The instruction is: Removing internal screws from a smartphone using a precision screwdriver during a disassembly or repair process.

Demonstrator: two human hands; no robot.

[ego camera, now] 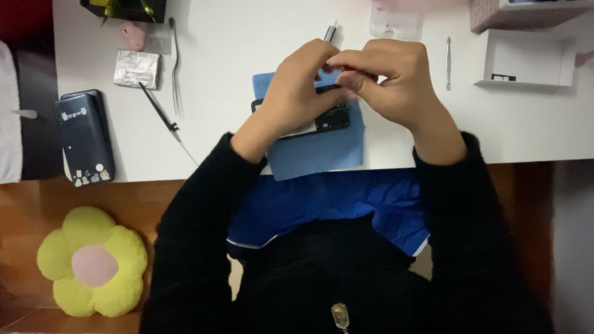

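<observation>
- Left hand [297, 89] is pressed down on the opened black phone [328, 117], fingers curled over its top edge, so I'd call that a hold.
- Right hand [390, 77] is pinched tight on something small and red [348, 67] just above the phone; can't tell what it is.
- Phone lies on a blue cloth [315, 151] at the near edge of the white table [247, 49].
- Off to the left: tweezers [175, 68], a foil square [137, 68], another dark phone [83, 136].
- A metal pry tool [448, 62] sits to the right.
</observation>
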